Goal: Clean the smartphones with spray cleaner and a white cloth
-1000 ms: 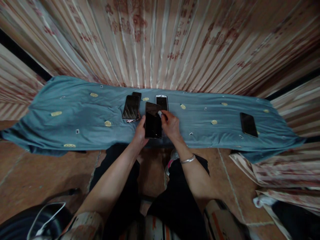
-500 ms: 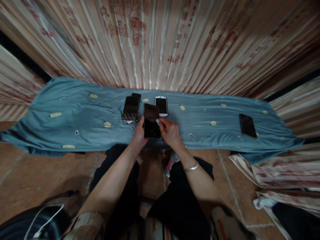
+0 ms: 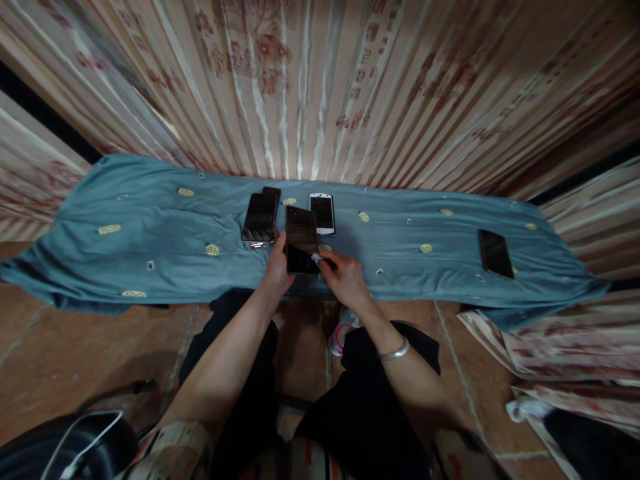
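Over the blue cloth (image 3: 150, 220), my left hand (image 3: 278, 267) grips one black phone (image 3: 301, 239); my right hand (image 3: 345, 279) pinches a small white wipe (image 3: 317, 257) on it. Four other phones lie around; no writing is readable.

cloth (image 3: 150, 220): blue-grey, showing scattered small yellow ovals and tiny white squares
held phone (image 3: 301, 240): showing a glossy black screen, at the cloth's near edge
white phone (image 3: 322, 213): white frame, black screen, lying on the cloth behind the held phone
far phone (image 3: 495, 253): black, lying on the cloth's right end
curtain (image 3: 320, 87): hanging behind the cloth, cream and tan stripes with dark red print
bracelet (image 3: 394, 351): shining silver
floor (image 3: 75, 347): reddish brown
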A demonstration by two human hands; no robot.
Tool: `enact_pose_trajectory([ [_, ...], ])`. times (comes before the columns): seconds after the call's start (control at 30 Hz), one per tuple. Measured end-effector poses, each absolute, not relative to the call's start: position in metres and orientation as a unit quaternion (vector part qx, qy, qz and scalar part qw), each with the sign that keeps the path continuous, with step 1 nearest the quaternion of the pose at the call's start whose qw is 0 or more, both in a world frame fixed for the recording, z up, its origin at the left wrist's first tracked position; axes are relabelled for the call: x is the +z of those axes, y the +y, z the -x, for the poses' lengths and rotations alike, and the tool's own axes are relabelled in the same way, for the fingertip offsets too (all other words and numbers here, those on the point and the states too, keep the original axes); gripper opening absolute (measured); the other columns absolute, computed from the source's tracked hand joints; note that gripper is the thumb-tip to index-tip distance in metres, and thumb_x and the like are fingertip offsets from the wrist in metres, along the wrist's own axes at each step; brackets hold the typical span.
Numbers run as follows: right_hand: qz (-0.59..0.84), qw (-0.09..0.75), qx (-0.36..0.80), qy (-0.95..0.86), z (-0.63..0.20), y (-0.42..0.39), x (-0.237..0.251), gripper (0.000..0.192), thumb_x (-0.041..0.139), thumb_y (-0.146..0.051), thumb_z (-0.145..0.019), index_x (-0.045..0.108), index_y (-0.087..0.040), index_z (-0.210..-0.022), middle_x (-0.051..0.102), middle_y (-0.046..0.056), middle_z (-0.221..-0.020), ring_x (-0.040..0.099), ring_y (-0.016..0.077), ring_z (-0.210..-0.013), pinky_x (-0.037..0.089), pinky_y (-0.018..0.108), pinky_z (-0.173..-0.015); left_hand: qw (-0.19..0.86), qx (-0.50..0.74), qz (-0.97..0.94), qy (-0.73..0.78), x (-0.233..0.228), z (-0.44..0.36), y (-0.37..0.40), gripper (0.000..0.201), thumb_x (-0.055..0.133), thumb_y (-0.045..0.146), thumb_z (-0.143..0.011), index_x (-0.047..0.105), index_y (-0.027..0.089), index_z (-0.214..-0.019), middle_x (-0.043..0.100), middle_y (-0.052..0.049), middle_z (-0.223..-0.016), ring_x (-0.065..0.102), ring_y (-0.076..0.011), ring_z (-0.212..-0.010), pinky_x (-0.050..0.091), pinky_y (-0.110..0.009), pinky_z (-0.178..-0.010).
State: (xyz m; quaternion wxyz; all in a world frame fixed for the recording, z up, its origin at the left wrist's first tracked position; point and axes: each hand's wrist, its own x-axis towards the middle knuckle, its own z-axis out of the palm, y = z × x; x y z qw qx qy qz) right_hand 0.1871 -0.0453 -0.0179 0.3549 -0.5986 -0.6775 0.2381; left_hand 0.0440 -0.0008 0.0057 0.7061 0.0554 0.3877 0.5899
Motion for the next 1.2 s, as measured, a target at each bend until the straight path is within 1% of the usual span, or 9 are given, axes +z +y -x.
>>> enact_pose_trajectory([
  [0.27,0.600,0.375,0.305,-0.638,-0.203,-0.046,-0.019,0.017,0.071,-0.029,-0.090,0.084,-0.028,-0.101,0.085,0.001,-0.090,0.078,0.0221,-0.082,0.059,0.032,-0.080,0.709,0.585,-0.075,0.386,-0.004,-0.044,0.004,0.033,0.051,0.033,-0.107,0.077,0.015,-0.103,0.085,-0.008,-0.098,0.079,-0.0250,-0.115,0.058,-0.038,-0.109],
  [0.4,0.586,0.415,0.406,-0.565,-0.207,-0.041,-0.026,0.013,0.077,-0.035,-0.084,0.084,-0.027,-0.092,0.082,-0.002,-0.081,0.075,0.0196,-0.076,0.057,0.030,-0.073,0.703,0.591,-0.079,0.386,-0.009,-0.047,0.008,0.032,0.056,0.039,-0.104,0.077,0.015,-0.100,0.085,-0.010,-0.102,0.078,-0.0279,-0.117,0.058,-0.042,-0.109],
  [0.5,0.560,0.427,0.526,-0.476,-0.205,-0.038,-0.028,0.023,0.085,-0.044,-0.076,0.084,-0.025,-0.088,0.078,-0.003,-0.075,0.071,0.0179,-0.068,0.056,0.029,-0.065,0.709,0.587,-0.083,0.382,-0.009,-0.051,0.009,0.033,0.057,0.041,-0.103,0.077,0.016,-0.095,0.085,-0.010,-0.100,0.078,-0.0281,-0.116,0.059,-0.041,-0.107],
  [0.6,0.538,0.444,0.600,-0.392,-0.201,-0.037,-0.029,0.037,0.093,-0.052,-0.062,0.083,-0.023,-0.083,0.077,-0.003,-0.074,0.068,0.0159,-0.064,0.054,0.027,-0.060,0.718,0.577,-0.072,0.381,-0.004,-0.055,0.009,0.041,0.046,0.038,-0.108,0.076,0.016,-0.090,0.085,-0.009,-0.094,0.078,-0.0260,-0.116,0.059,-0.038,-0.106],
  [0.7,0.538,0.465,0.609,-0.351,-0.200,-0.038,-0.029,0.044,0.097,-0.054,-0.053,0.082,-0.023,-0.081,0.076,-0.003,-0.072,0.064,0.0133,-0.060,0.049,0.024,-0.056,0.727,0.570,-0.075,0.376,-0.001,-0.059,0.009,0.045,0.041,0.039,-0.110,0.078,0.016,-0.097,0.085,-0.009,-0.096,0.078,-0.0269,-0.116,0.061,-0.040,-0.105],
  [0.8,0.538,0.480,0.603,-0.341,-0.200,-0.038,-0.030,0.045,0.096,-0.055,-0.055,0.081,-0.023,-0.080,0.074,-0.003,-0.069,0.061,0.0122,-0.057,0.045,0.024,-0.053,0.730,0.566,-0.091,0.372,-0.001,-0.062,0.012,0.048,0.040,0.045,-0.110,0.079,0.018,-0.107,0.086,-0.009,-0.101,0.077,-0.0278,-0.117,0.062,-0.042,-0.103],
  [1.0,0.544,0.507,0.588,-0.318,-0.200,-0.030,-0.026,0.040,0.094,-0.053,-0.055,0.078,-0.022,-0.075,0.073,-0.003,-0.063,0.060,0.0128,-0.054,0.045,0.025,-0.050,0.734,0.559,-0.126,0.365,0.001,-0.066,0.021,0.046,0.048,0.049,-0.108,0.079,0.018,-0.096,0.085,-0.009,-0.100,0.078,-0.0267,-0.116,0.061,-0.037,-0.102],
  [1.1,0.544,0.516,0.583,-0.313,-0.201,-0.023,-0.022,0.040,0.094,-0.053,-0.052,0.076,-0.023,-0.071,0.073,-0.002,-0.063,0.061,0.0133,-0.054,0.047,0.025,-0.051,0.732,0.557,-0.150,0.362,0.003,-0.067,0.030,0.043,0.051,0.047,-0.108,0.079,0.017,-0.099,0.085,-0.009,-0.099,0.078,-0.0249,-0.115,0.061,-0.035,-0.102],
  [1.2,0.548,0.519,0.575,-0.314,-0.205,-0.016,-0.021,0.038,0.093,-0.053,-0.052,0.075,-0.023,-0.068,0.074,-0.001,-0.064,0.062,0.0147,-0.056,0.049,0.027,-0.054,0.717,0.571,-0.181,0.356,-0.002,-0.065,0.039,0.033,0.061,0.044,-0.104,0.078,0.016,-0.101,0.085,-0.008,-0.103,0.077,-0.0229,-0.114,0.058,-0.031,-0.100],
])
